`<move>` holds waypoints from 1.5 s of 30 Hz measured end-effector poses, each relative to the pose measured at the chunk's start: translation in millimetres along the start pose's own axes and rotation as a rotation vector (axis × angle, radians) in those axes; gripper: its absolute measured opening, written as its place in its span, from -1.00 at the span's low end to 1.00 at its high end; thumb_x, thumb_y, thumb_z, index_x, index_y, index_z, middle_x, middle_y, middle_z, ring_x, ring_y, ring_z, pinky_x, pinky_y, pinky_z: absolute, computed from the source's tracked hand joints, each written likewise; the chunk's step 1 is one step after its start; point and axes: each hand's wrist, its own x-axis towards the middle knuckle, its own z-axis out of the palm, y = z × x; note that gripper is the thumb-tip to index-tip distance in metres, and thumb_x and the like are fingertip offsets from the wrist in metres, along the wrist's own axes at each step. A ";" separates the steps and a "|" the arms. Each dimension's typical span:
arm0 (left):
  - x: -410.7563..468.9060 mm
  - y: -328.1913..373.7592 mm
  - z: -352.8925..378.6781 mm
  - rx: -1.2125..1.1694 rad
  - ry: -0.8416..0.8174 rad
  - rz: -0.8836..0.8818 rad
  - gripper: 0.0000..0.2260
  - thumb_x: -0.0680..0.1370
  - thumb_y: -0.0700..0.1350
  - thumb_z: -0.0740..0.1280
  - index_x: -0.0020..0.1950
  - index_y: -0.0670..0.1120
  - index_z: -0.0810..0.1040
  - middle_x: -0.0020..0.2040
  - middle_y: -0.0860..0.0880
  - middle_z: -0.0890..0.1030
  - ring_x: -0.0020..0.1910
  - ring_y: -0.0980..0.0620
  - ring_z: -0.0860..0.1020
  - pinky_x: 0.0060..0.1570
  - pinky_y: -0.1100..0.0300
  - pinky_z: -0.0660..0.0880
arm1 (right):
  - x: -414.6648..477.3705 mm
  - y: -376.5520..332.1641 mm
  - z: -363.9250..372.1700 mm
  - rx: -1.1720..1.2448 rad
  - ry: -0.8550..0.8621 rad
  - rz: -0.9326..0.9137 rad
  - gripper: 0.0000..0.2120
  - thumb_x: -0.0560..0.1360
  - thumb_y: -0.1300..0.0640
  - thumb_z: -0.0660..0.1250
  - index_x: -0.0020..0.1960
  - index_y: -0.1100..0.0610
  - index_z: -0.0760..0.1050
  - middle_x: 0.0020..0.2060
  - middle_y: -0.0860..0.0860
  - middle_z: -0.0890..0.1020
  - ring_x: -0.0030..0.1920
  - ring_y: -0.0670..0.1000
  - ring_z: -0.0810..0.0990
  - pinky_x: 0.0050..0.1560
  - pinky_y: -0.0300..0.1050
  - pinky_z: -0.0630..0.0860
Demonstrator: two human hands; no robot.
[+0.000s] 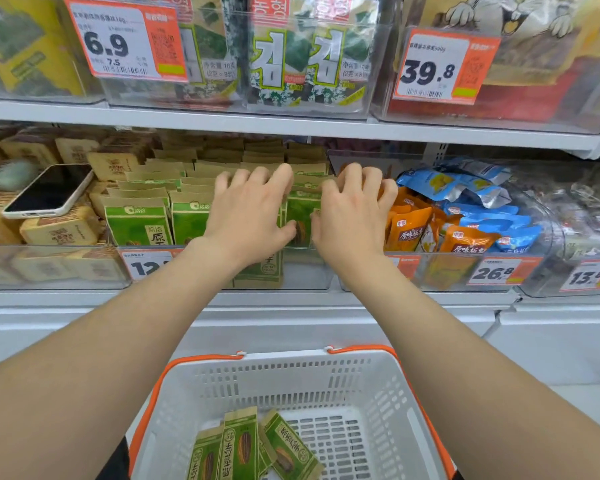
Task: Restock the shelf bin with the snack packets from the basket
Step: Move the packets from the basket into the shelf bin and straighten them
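A clear shelf bin (309, 268) on the middle shelf holds rows of green and tan snack packets (137, 221) standing upright. My left hand (253, 211) and my right hand (352, 211) both reach into the bin, fingers spread over the right-hand row, pressing on one green packet (300, 211) between them. Whether either hand grips it is unclear. Below, a white basket (378, 382) with orange handles holds a few more green packets (246, 445) lying at its bottom left.
A phone (49, 192) lies on tan boxes in the left bin. Orange and blue packets (465, 216) fill the bin to the right. Seaweed packs (305, 57) and price tags (430, 67) sit on the shelf above. A white shelf base (291, 323) runs behind the basket.
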 end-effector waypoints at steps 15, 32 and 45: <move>-20.3 4.3 0.7 0.183 -0.081 0.058 -0.59 0.55 0.13 0.30 0.41 0.13 0.48 0.56 -0.20 0.23 0.49 -0.33 0.22 0.46 -0.39 0.08 | -25.5 7.6 -8.0 0.228 0.039 0.097 -0.71 0.49 0.10 0.43 0.18 0.05 0.46 0.12 0.08 0.46 0.08 0.15 0.44 0.01 0.05 0.40; -90.5 51.2 37.7 0.209 -0.384 0.427 -0.80 0.65 0.02 0.17 -0.10 -0.03 0.45 -0.19 -0.07 0.62 -0.24 -0.20 0.58 -0.27 0.06 0.30 | -137.3 -12.3 -64.9 0.028 -1.300 -0.515 -0.91 0.64 0.18 0.24 0.14 0.13 0.42 -0.03 0.05 0.49 -0.17 0.06 0.49 -0.14 0.00 0.46; -248.6 38.9 146.7 0.277 -1.247 0.313 -0.72 0.69 -0.16 0.25 0.40 -0.06 0.56 0.24 -0.05 0.64 0.14 -0.12 0.64 -0.11 0.04 0.50 | -178.8 -29.2 -51.1 -0.162 -1.528 -0.733 -0.72 0.67 0.13 0.27 0.37 0.11 0.48 -0.14 0.00 0.48 -0.14 0.03 0.54 0.08 -0.02 0.60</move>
